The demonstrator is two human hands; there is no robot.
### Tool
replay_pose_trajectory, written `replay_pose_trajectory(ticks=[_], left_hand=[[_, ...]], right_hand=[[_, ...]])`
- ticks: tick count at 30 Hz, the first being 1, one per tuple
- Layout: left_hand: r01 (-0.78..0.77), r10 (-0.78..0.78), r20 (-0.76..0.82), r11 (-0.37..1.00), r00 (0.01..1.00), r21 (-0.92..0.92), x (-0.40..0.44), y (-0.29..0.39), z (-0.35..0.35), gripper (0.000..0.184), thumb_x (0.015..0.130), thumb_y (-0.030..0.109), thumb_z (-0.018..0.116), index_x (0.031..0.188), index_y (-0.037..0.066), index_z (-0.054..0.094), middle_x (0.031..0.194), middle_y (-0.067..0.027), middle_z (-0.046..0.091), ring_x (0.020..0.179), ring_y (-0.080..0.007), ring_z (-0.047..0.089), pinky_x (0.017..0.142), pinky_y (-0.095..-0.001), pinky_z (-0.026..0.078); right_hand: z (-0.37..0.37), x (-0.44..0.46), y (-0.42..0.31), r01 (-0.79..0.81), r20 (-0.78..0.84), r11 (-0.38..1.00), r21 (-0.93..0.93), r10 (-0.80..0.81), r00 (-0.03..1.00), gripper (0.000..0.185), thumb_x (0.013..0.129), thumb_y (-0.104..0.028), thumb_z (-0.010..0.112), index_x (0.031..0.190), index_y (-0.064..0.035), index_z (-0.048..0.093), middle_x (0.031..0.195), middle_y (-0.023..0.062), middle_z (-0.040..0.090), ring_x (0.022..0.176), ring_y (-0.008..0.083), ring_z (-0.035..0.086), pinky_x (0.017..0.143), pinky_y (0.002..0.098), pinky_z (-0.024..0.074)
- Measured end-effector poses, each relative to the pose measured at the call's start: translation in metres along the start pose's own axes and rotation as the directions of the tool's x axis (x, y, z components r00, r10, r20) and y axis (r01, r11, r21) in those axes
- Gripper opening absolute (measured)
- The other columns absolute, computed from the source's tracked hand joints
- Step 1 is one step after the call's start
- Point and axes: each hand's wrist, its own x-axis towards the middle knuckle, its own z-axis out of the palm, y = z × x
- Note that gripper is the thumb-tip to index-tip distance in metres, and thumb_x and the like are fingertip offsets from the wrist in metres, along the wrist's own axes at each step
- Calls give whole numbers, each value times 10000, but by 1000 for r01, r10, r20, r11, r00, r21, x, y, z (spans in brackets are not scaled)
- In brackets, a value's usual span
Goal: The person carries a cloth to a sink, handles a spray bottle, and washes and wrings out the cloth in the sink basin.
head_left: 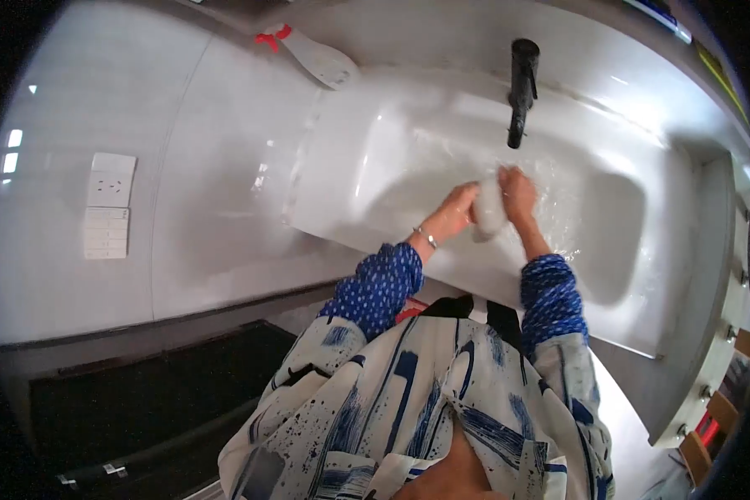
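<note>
Evidently wet work is in hand: a person leans over a white rectangular basin (333, 179), both forearms stretched across its near edge. Between the two hands, within the basin, is a pale oblong object (491, 208), blurred enough that its exact kind cannot be told; it lies below and slightly to the left of the spout of a black tap (522, 87) mounted at the far side. The left hand (458, 208) grasps the object's left side, its fingers bent against it, with a silvery bracelet (426, 237) around the wrist. The right hand (517, 193) is at the object's upper right, the fingers curled and smeared by blur, so whether they grip it or only rub along it cannot be told. Bright streaks and droplets of water (568, 252) show to the right of that hand. Blue sleeves with white dots, the left one (375, 287) and the right one (550, 292), cover the forearms, below a white garment (392, 396) marked with dark blue brushstrokes and specks. Near the basin's far left corner is a white bottle-like container (323, 62) with red parts (271, 37) at one end. Farther left, a white socket plate (111, 180) sits just above a second pale plate (107, 233) on a glossy light surface (217, 158). On the right stands a pale cabinet front (717, 333) with small round knobs (707, 392).
</note>
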Motion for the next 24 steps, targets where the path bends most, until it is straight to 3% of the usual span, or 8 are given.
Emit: replay_pose_trajectory(ticks=[3,7,9,10,14,16,17,24], left_hand=[[-437,388,360,129,848,890,-5,5,-16,345,821,256,599,1088,59,506,990,-29,561,877,-134,549,744,-327,478],[-103,118,-50,966,992,236,3,-40,-73,452,744,153,678,1138,61,476,1058,-57,537,884,-191,554,739,-333,483],[27,52,-157,888,986,460,-8,-44,-75,441,775,181,629,1157,64,443,1031,-72,537,878,-198,548,749,-313,477],[-159,220,74,399,973,903,-23,-37,-65,408,813,214,576,1159,62,420,965,-81,552,864,-182,542,753,-292,468],[-19,13,56,993,998,115,-20,-50,-81,459,824,310,566,1182,57,429,1049,-85,535,982,-197,499,844,-334,420],[118,-88,83,858,993,-500,-4,-53,-77,502,831,374,559,1198,54,436,1104,-88,524,1061,-207,469,904,-362,389],[16,-80,-419,988,905,-154,-10,-32,-32,428,843,366,535,1124,47,481,1084,-84,524,1015,-198,500,840,-362,440],[-18,30,-264,999,964,50,-22,-6,-49,408,850,196,539,1178,-16,421,1087,-135,496,932,-243,536,830,-395,468]], right_hand=[[-17,5,51,-154,-134,987,52,159,978,372,859,-412,429,895,-57,536,788,189,612,771,386,575,669,472,432],[33,15,102,-44,-36,990,131,50,998,364,839,-364,469,878,-17,571,865,218,603,822,387,569,698,459,433],[1,-25,-9,106,123,976,188,-130,984,259,814,-253,525,832,0,578,813,215,587,755,386,560,660,448,437],[-1,-46,-48,181,85,941,286,-213,973,251,814,-255,526,864,-13,575,776,226,574,739,385,558,641,449,437],[-17,-104,-116,449,-38,844,293,-459,888,191,780,-240,559,849,-63,582,701,130,606,648,298,569,545,409,435],[-11,-77,-87,351,-10,913,209,-357,934,197,793,-249,548,858,-65,579,709,125,610,658,300,575,552,416,439],[-1,-53,-70,276,20,952,129,-281,960,204,806,-258,536,868,-68,575,718,120,614,668,303,581,559,422,444],[3,-4,65,-328,31,738,589,385,922,461,804,-425,535,907,21,588,810,186,625,780,310,602,710,376,457]])
